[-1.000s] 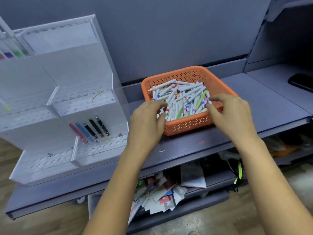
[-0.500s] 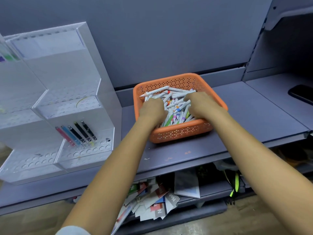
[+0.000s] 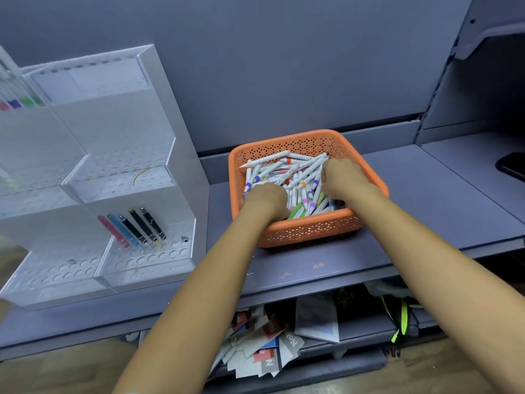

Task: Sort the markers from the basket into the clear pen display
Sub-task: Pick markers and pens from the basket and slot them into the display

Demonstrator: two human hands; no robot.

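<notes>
An orange perforated basket (image 3: 309, 230) sits on the grey shelf, filled with a pile of white markers (image 3: 287, 169) with coloured bands. Both of my hands are inside it. My left hand (image 3: 267, 196) is at the near left of the pile, knuckles up, fingers bent down among the markers and hidden. My right hand (image 3: 342, 176) lies on the right side of the pile, its fingers curled against the markers. What either hand holds is hidden. The clear stepped pen display (image 3: 147, 263) stands to the left, with several pens (image 3: 133, 228) in one lower row.
The grey shelf (image 3: 312, 268) has a raised back wall behind the basket. A dark phone (image 3: 511, 166) lies at the far right. Loose papers (image 3: 264, 348) and a bag with neon straps (image 3: 400, 317) fill the lower shelf. More coloured markers (image 3: 17, 102) stand in the display's upper left.
Both hands moved from the basket's near rim forward into the marker pile. The view shifted, so the basket and display sit lower and farther off.
</notes>
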